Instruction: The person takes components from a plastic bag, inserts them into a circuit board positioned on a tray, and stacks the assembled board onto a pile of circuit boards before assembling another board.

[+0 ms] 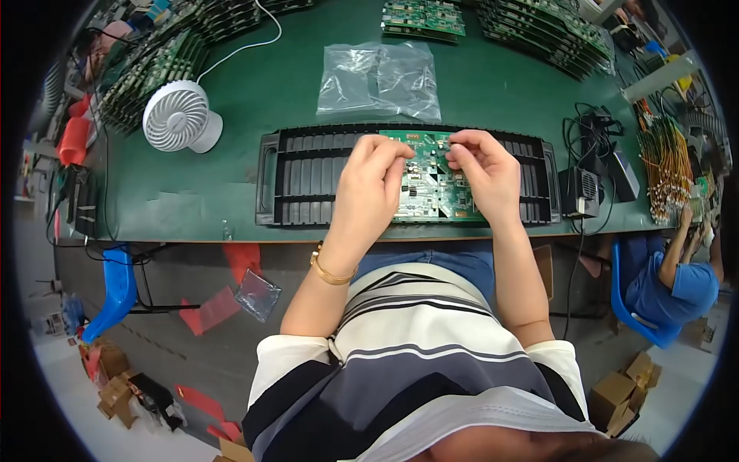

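Note:
A green circuit board (pixel 431 185) with many small components lies across a black slotted tray (pixel 308 165) near the table's front edge. Over the board's left part is my left hand (pixel 373 181), its thumb and fingertips bent together; anything between them is too small to make out. My right hand (pixel 489 169) is over the board's upper right part, fingers curled toward the thumb in a pinch, and what it may hold is hidden. Behind the tray lies a clear plastic bag (pixel 377 81), flat on the green table (pixel 292 100).
A white fan (pixel 177 115) stands at the left, its cable running back. Stacks of circuit boards (pixel 423 19) line the back. Black adapters (pixel 581 192) and a wire bundle (pixel 666 165) are at the right. A co-worker (pixel 677 281) sits at far right.

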A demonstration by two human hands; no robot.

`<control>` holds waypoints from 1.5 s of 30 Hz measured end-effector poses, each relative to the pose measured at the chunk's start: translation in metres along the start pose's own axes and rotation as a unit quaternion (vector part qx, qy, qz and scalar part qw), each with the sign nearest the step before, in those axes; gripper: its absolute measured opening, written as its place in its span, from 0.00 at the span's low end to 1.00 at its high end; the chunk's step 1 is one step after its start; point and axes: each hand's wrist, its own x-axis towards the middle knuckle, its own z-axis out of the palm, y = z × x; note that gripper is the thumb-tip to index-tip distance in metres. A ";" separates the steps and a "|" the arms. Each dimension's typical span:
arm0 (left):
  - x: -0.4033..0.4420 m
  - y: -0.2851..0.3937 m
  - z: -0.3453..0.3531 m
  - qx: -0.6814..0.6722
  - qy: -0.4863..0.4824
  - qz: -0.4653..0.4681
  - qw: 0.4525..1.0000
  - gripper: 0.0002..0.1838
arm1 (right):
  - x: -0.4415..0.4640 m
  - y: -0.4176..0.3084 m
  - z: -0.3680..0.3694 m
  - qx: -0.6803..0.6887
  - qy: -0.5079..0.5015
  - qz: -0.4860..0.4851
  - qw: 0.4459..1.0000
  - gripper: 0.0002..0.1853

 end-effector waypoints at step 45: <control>0.010 -0.004 0.010 0.047 -0.041 0.049 0.997 0.08 | 0.001 0.008 0.006 -0.289 0.047 -0.160 0.943 0.04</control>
